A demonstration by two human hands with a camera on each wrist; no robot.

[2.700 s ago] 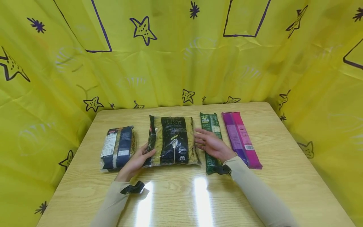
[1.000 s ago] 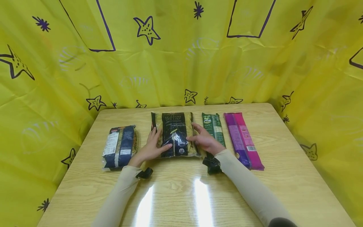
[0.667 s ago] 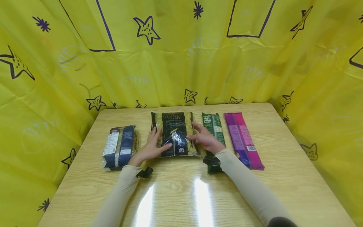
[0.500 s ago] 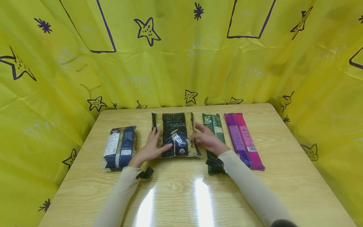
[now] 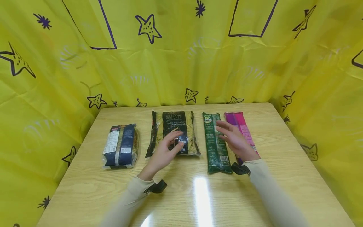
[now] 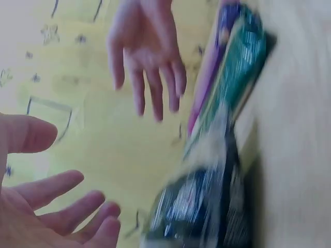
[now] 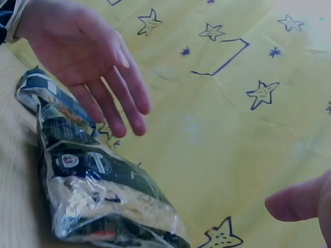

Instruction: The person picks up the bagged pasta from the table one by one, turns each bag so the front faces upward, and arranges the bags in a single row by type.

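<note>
A black and clear bag of penne pasta [image 5: 173, 118] lies flat near the back middle of the table. My left hand [image 5: 163, 154] hovers over its front part, thumb and fingers spread apart and loosely bent, holding nothing. In the left wrist view the bag [image 6: 196, 206] is blurred below the fingers. Further right, my right hand [image 5: 237, 142] is raised over the purple and pink packet [image 5: 246, 134], its fingertips overlapping the edge of the green spaghetti packet [image 5: 214, 148]. Its fingers are relaxed with nothing between them. The right wrist view shows its thumb [image 7: 300, 199].
A blue and clear bag of pasta [image 5: 120, 145] with a white label lies at the left. All packages rest in a row on the wooden table [image 5: 175, 195]. A yellow curtain [image 5: 175, 69] with star drawings closes off the back and sides.
The penne bag was shifted a little toward the back. Both hands have since let go of it: the left lifted off its left side, the right moved rightward past the green packet.
</note>
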